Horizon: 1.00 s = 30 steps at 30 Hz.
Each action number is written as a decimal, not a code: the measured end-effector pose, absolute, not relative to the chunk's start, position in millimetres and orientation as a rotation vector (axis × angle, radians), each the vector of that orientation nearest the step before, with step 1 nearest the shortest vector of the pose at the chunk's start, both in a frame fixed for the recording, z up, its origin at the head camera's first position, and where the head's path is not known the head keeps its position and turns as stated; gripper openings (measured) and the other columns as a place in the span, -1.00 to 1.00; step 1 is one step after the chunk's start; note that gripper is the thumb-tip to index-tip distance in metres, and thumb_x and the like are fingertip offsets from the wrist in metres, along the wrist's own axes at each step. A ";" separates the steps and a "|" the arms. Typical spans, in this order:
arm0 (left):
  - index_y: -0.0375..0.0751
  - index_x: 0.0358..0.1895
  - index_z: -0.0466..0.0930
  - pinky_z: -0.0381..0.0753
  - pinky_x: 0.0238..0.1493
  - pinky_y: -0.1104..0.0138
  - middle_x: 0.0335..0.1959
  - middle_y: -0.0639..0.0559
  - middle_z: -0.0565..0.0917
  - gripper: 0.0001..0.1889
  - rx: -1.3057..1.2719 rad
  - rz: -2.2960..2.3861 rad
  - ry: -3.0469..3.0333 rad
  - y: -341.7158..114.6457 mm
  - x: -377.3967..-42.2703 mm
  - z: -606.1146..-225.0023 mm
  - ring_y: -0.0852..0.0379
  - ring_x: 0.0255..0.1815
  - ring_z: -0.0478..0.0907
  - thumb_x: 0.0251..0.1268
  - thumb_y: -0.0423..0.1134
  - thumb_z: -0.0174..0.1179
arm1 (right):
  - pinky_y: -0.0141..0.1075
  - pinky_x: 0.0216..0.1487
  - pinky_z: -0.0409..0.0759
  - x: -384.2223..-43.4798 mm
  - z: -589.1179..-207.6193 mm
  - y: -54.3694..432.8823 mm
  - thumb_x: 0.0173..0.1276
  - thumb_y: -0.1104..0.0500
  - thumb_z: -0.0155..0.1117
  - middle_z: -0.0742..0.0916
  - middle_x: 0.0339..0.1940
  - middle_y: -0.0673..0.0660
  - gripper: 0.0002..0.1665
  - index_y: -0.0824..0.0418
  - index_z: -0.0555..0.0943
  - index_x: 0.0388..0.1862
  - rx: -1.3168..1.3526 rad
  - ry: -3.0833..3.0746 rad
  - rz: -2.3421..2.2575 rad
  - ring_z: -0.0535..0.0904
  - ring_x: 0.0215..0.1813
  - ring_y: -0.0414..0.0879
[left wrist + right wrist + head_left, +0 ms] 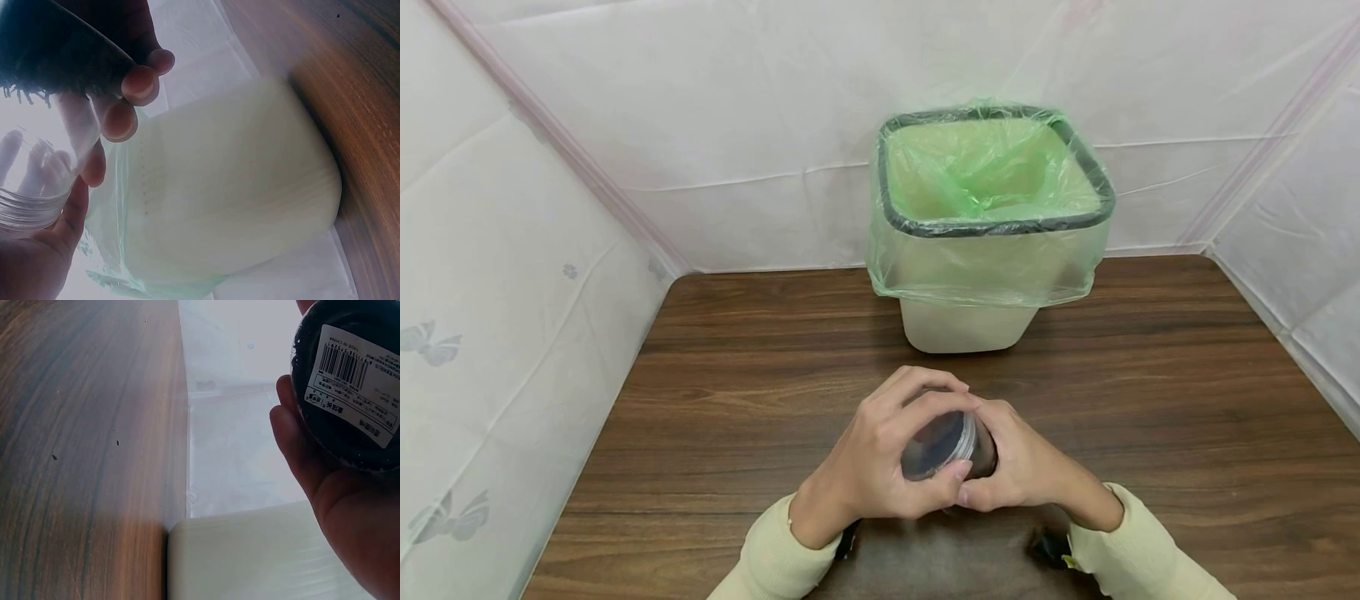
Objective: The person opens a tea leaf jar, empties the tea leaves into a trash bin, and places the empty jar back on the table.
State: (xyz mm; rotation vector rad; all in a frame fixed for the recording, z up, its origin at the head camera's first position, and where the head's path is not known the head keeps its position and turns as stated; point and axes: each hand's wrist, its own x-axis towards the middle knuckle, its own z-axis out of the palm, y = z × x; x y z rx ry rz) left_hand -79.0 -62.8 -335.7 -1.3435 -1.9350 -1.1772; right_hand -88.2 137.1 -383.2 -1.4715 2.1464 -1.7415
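Both hands hold a round clear plastic jar [936,442] lying tilted just above the table. The left hand [887,454] curls around its clear left end, fingers over the top and thumb below. My right hand [1018,462] grips the other end, thumb tip beside the left thumb. A pale ribbed ring shows between the hands. In the left wrist view, the clear part [34,175] has screw threads, and a dark mass [56,50] with a fringed edge fills the other end. A white barcode label [353,381] sits on the dark base [375,453] in the right wrist view.
A cream waste bin [962,325] with a dark rim and a green bag liner [988,267] stands beyond the hands, at the back of the wooden table [730,375]. White sheeting [737,108] walls the back and both sides.
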 end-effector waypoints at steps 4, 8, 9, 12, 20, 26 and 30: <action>-0.25 0.06 0.64 0.57 0.10 0.28 0.00 -0.08 0.61 -0.61 -1.332 -1.175 -1.934 -62.4 -79.2 -335.3 0.05 0.03 0.57 0.33 -0.05 0.11 | -0.23 -0.22 0.69 -87.1 -383.6 136.8 0.15 -0.03 0.42 0.72 -0.14 0.09 -0.37 0.21 0.49 0.13 -1.444 2.157 -1.750 0.69 -0.20 -0.09; -0.25 0.05 0.63 0.57 0.11 0.27 0.00 -0.09 0.61 -0.62 -1.320 -1.171 -1.932 -61.9 -79.3 -334.7 0.04 0.04 0.57 0.31 -0.08 0.13 | -0.23 -0.25 0.69 -86.1 -383.4 136.3 0.10 0.01 0.44 0.72 -0.14 0.09 -0.37 0.21 0.51 0.13 -1.415 2.196 -1.751 0.69 -0.21 -0.08; -0.25 0.05 0.63 0.57 0.11 0.27 0.00 -0.09 0.61 -0.62 -1.316 -1.171 -1.933 -61.9 -79.2 -334.6 0.04 0.04 0.57 0.31 -0.09 0.13 | -0.24 -0.25 0.69 -85.7 -383.2 136.2 0.07 0.03 0.45 0.72 -0.15 0.08 -0.37 0.20 0.51 0.12 -1.403 2.214 -1.748 0.69 -0.21 -0.09; -0.25 0.05 0.63 0.57 0.12 0.26 0.00 -0.09 0.61 -0.63 -1.307 -1.169 -1.937 -62.0 -78.9 -334.5 0.04 0.04 0.57 0.29 -0.11 0.14 | -0.25 -0.26 0.69 -84.6 -382.3 136.1 0.01 0.09 0.47 0.72 -0.15 0.05 -0.37 0.18 0.53 0.10 -1.368 2.262 -1.732 0.69 -0.22 -0.11; -0.24 0.01 0.63 0.57 0.11 0.28 -0.01 -0.08 0.62 -0.67 -1.273 -1.176 -1.950 -61.8 -78.0 -334.2 0.06 0.02 0.57 0.30 -0.13 0.15 | -0.25 -0.27 0.68 -80.4 -378.7 135.2 -0.05 0.13 0.53 0.72 -0.14 0.04 -0.30 0.07 0.53 0.15 -1.254 2.351 -1.701 0.67 -0.23 -0.12; -0.25 -0.01 0.62 0.57 0.10 0.29 -0.01 -0.08 0.61 -0.69 -1.253 -1.162 -1.956 -60.8 -77.7 -333.4 0.06 0.01 0.57 0.32 -0.13 0.14 | -0.27 -0.28 0.67 -78.1 -378.0 133.6 -0.12 0.11 0.54 0.71 -0.15 0.04 -0.24 0.04 0.52 0.17 -1.218 2.443 -1.687 0.65 -0.24 -0.16; -0.25 0.00 0.62 0.57 0.10 0.30 -0.01 -0.08 0.60 -0.69 -1.234 -1.145 -1.970 -60.6 -77.6 -333.2 0.06 0.00 0.57 0.33 -0.13 0.14 | -0.30 -0.28 0.66 -77.1 -377.4 132.2 -0.15 0.12 0.52 0.71 -0.15 0.04 -0.21 0.04 0.52 0.18 -1.216 2.496 -1.673 0.64 -0.24 -0.18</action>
